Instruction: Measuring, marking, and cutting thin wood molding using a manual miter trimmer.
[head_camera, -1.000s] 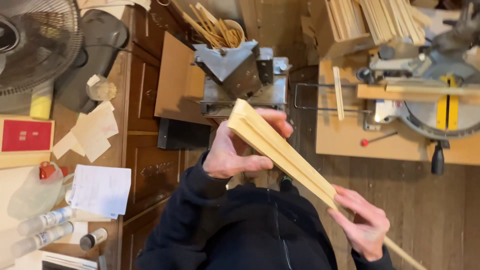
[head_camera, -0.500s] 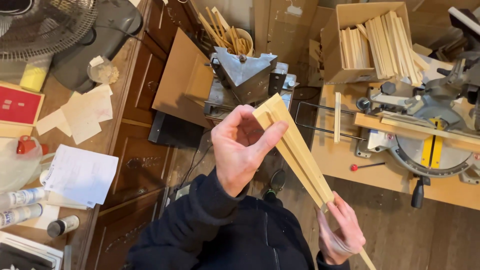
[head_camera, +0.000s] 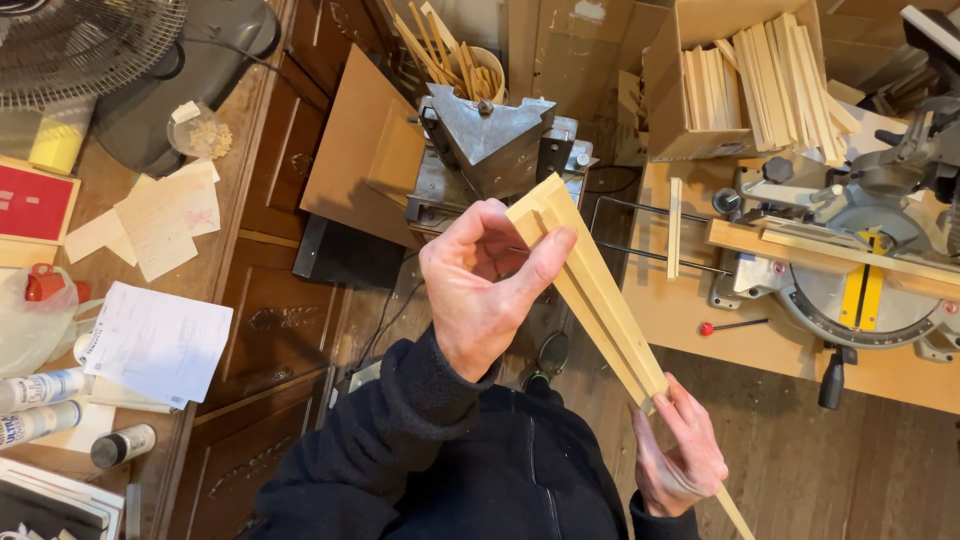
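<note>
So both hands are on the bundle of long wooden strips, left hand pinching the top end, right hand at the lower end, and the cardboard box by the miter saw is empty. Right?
Not quite: the head view shows the cardboard box by the miter saw full of upright wooden strips, not empty. The rest holds: the left hand pinches the top end of the bundle of long wooden strips, and the right hand grips its lower end.

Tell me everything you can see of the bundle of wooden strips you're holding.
The bundle of wooden strips is pale, unfinished-looking wood: several long, thin, flat slats stacked together, with their square-cut ends fanned slightly at the top. It slants from upper left down to lower right in front of the person's dark sweater. The left hand pinches the upper end between thumb and fingers; the right hand grips it lower down, and a thin tip sticks out below that hand. It touches nothing else.
</note>
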